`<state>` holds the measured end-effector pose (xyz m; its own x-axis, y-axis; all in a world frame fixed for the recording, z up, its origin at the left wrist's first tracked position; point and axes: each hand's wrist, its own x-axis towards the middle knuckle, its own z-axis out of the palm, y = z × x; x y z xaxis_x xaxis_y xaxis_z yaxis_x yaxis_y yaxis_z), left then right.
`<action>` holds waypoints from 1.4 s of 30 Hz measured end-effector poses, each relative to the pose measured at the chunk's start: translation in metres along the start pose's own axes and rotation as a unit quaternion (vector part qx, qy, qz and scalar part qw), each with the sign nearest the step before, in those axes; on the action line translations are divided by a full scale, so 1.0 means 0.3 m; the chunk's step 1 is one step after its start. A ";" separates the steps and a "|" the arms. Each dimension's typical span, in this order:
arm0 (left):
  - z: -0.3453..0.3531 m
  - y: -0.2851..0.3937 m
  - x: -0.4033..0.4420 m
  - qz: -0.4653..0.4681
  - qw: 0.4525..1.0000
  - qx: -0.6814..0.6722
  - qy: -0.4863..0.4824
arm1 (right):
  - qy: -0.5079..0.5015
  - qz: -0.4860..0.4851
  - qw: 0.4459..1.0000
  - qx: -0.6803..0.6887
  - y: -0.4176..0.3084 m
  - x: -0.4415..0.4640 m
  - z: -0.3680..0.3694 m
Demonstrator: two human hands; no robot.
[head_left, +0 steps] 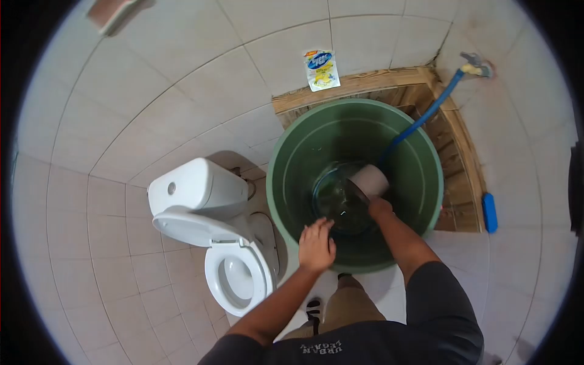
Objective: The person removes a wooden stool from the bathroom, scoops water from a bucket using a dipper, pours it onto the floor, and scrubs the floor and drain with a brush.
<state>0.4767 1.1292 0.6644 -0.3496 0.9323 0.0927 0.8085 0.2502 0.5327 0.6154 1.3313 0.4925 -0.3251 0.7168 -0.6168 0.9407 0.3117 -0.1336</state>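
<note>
1. Inside the green tub, just right of its centre toward three o'clock, the pale dipper is tilting above or in the water; exact contact is unclear.
2. Toward five o'clock, the right hand is closing narrowly on the dipper.
3. At seven o'clock, the left hand is opening moderately wide over the rim, fingers extending; rim contact is unclear.
4. Toward one o'clock, the blue hose is running from the tap into the tub.
5. Near twelve o'clock, the packet is standing on the wooden ledge.
6. Around eight o'clock, the white toilet is standing, lid up.
</note>
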 end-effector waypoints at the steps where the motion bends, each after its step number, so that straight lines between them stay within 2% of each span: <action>1: 0.000 0.017 0.010 -0.011 0.999 0.019 -0.023 | -0.005 0.023 1.000 -0.005 0.012 0.065 0.026; 3: 0.012 0.010 0.029 -0.026 0.998 0.044 -0.047 | -0.019 0.069 0.997 -0.018 0.008 0.165 0.088; 9: 0.013 0.010 0.071 -0.065 0.989 0.074 -0.111 | -0.104 -0.059 0.993 -0.023 -0.080 0.306 0.343; 12: 0.003 0.009 0.078 -0.064 0.987 0.074 -0.127 | 0.070 -0.169 0.973 0.141 -0.038 0.323 0.431; 18: -0.007 0.022 0.059 -0.066 0.984 0.089 -0.139 | -0.094 -0.108 0.914 0.379 -0.027 0.251 0.196; 19: -0.010 0.028 0.053 -0.066 0.986 0.087 -0.129 | -0.097 -0.129 0.910 0.381 -0.027 0.201 0.128; 21: -0.018 0.037 0.032 -0.053 0.992 0.048 -0.101 | -0.097 -0.169 0.904 0.381 -0.028 0.051 -0.021; 24: -0.051 0.033 -0.008 0.008 0.996 -0.061 -0.071 | -0.135 -0.131 0.876 0.445 -0.025 -0.223 -0.193; 27: -0.065 -0.015 -0.113 0.043 0.945 -0.319 0.057 | -0.125 -0.158 0.834 0.513 0.013 -0.531 -0.281; 29: -0.130 -0.043 -0.230 0.119 0.952 -0.272 0.076 | -0.078 -0.155 0.816 0.551 0.036 -0.792 -0.319; 31: -0.205 -0.027 -0.386 0.055 0.956 -0.288 0.028 | -0.001 -0.154 0.809 0.567 0.074 -1.001 -0.267; 33: -0.213 -0.081 -0.521 0.020 0.921 -0.385 -0.059 | 0.044 -0.149 0.760 0.632 0.095 -1.268 -0.217; 35: -0.247 -0.096 -0.642 -0.001 0.897 -0.426 -0.117 | 0.049 -0.131 0.708 0.692 0.122 -1.541 -0.161; 37: -0.234 -0.151 -0.757 -0.053 0.875 -0.451 -0.170 | 0.106 -0.083 0.692 0.709 0.163 -1.800 -0.048; 42: -0.189 -0.299 -1.046 -0.210 0.854 -0.356 -0.314 | 0.211 0.055 0.629 0.746 0.307 -2.347 0.432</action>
<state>0.4871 0.7995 0.6352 -0.0335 0.8112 -0.5838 0.1017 0.5838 0.8055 0.9435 0.7744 0.8140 0.0494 0.8833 -0.4661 -0.0992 -0.4601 -0.8823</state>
